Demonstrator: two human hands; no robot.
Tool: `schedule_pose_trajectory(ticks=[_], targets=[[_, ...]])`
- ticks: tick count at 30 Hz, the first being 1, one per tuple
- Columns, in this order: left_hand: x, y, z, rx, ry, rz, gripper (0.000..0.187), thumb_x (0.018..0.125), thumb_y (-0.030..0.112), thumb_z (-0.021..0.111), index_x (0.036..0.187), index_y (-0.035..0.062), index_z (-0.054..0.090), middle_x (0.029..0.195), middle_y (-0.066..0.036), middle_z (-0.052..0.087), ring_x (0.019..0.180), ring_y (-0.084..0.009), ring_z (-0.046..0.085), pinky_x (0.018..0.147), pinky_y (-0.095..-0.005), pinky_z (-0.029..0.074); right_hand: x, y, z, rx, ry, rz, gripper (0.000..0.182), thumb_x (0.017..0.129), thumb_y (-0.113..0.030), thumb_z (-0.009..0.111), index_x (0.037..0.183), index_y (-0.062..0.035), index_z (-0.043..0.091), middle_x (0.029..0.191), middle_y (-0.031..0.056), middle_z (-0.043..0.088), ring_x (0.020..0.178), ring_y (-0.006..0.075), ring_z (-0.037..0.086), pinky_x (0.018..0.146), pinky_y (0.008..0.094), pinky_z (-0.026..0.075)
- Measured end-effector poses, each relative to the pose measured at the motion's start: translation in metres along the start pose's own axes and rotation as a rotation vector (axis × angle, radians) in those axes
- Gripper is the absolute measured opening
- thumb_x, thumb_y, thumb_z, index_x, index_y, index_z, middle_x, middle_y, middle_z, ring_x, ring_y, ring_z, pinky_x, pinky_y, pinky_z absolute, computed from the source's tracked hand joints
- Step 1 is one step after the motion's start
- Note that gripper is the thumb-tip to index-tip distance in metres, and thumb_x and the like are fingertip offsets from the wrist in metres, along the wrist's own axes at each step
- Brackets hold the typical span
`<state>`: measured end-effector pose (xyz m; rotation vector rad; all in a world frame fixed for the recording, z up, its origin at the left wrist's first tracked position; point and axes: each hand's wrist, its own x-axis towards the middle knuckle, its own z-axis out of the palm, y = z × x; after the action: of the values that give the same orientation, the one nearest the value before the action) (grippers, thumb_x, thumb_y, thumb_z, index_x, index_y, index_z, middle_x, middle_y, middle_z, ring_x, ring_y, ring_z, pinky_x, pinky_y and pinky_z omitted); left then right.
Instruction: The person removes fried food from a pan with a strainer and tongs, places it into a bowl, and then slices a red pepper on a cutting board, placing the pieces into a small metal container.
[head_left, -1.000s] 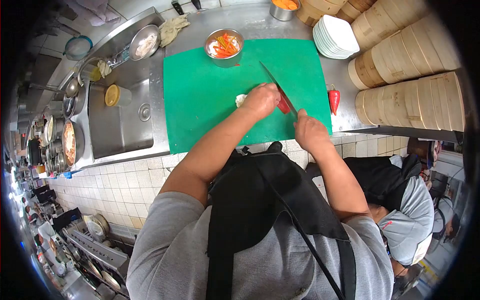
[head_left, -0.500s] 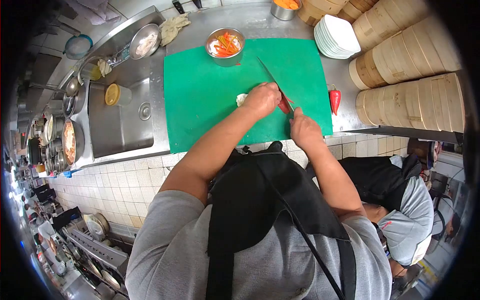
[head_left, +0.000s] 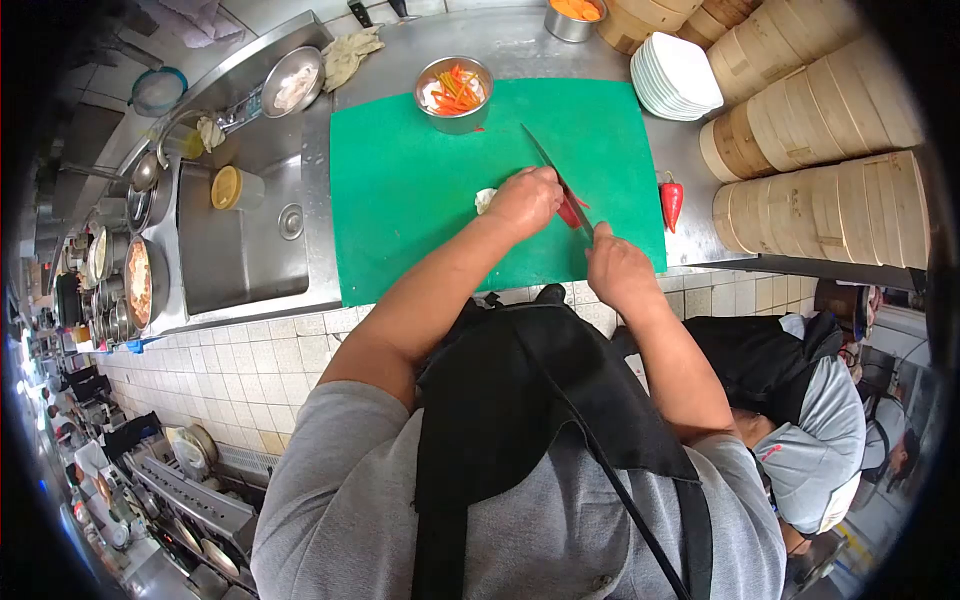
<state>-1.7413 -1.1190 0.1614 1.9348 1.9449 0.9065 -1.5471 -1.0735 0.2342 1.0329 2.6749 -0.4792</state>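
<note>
My right hand (head_left: pixel 621 270) is wrapped round the handle of a long kitchen knife (head_left: pixel 548 160), whose blade points away from me and to the left. Red pepper (head_left: pixel 570 214) lies at the blade on the green cutting board (head_left: pixel 400 220). With curled fingers, my left hand (head_left: pixel 527 200) presses down on the pepper, beside the blade; the hand hides part of it. Just left of that hand sits a pale scrap (head_left: pixel 484 199), perhaps the pepper's core. Near the board's far edge stands a metal bowl (head_left: pixel 456 122) with red and orange strips over something white.
A whole red pepper (head_left: pixel 671 204) lies right of the board. Stacked white plates (head_left: pixel 680 75) and bamboo steamers (head_left: pixel 820 205) line the right side. To the left is a steel sink (head_left: pixel 240 270) holding a yellow-lidded tub (head_left: pixel 228 188). Another person (head_left: pixel 815 430) bends at the lower right.
The knife and my right hand have shifted slightly to the right. My left hand stays in nearly the same place on the pepper.
</note>
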Motion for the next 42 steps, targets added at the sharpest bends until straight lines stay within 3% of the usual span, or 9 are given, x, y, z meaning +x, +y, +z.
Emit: schedule_pose_trajectory(ticks=[5,11,25,29,34,42], targets=[[-0.002,-0.003,0.003,0.004,0.017,0.016,0.005,0.08,0.011,0.068,0.079,0.0061,0.07,0.09,-0.011,0.066,0.089,-0.0305,0.064,0.092,-0.0452,0.05,0.012,0.002,0.019,0.019,0.121,-0.063,0.021,0.095,-0.019,0.051,0.101,0.0012,0.05,0.089,0.023,0.069,0.085,0.0376,0.069,0.075,0.0479,0.054],[-0.006,-0.004,0.003,0.008,0.019,0.012,0.005,0.08,0.01,0.068,0.078,0.0061,0.069,0.09,-0.01,0.066,0.09,-0.0302,0.064,0.094,-0.0453,0.049,-0.007,-0.004,-0.003,0.021,-0.006,0.024,0.021,0.095,-0.017,0.053,0.1,0.0021,0.049,0.09,0.0239,0.069,0.086,0.0386,0.069,0.076,0.0479,0.055],[-0.008,-0.006,0.004,0.09,0.014,0.037,0.003,0.078,0.008,0.069,0.076,0.0054,0.069,0.088,-0.01,0.065,0.088,-0.029,0.064,0.091,-0.0415,0.05,0.015,-0.002,0.02,0.045,0.033,0.017,0.02,0.096,-0.018,0.051,0.102,0.0013,0.049,0.089,0.0249,0.069,0.088,0.0392,0.069,0.078,0.0475,0.054],[-0.011,-0.005,0.003,0.058,0.085,0.059,0.004,0.078,0.009,0.068,0.075,0.0057,0.069,0.087,-0.01,0.065,0.088,-0.0289,0.064,0.091,-0.0416,0.05,-0.002,-0.011,-0.006,-0.006,-0.007,0.032,0.021,0.095,-0.019,0.052,0.102,0.0012,0.049,0.089,0.0249,0.069,0.088,0.0381,0.069,0.077,0.0462,0.055],[-0.011,-0.006,0.004,0.084,0.022,0.034,0.006,0.08,0.011,0.068,0.079,0.0059,0.07,0.089,-0.01,0.065,0.091,-0.0288,0.064,0.095,-0.0436,0.049,0.01,-0.005,0.02,0.003,0.044,0.011,0.021,0.095,-0.018,0.051,0.102,0.0014,0.049,0.088,0.024,0.069,0.087,0.0384,0.069,0.076,0.0464,0.055],[-0.011,-0.005,0.003,0.071,0.026,0.033,0.005,0.08,0.011,0.067,0.081,0.0067,0.071,0.092,-0.009,0.066,0.093,-0.0281,0.064,0.099,-0.0444,0.048,-0.002,-0.011,0.002,-0.003,0.007,0.024,0.02,0.095,-0.017,0.051,0.102,0.0017,0.05,0.088,0.0246,0.069,0.086,0.0396,0.069,0.076,0.0474,0.055]])
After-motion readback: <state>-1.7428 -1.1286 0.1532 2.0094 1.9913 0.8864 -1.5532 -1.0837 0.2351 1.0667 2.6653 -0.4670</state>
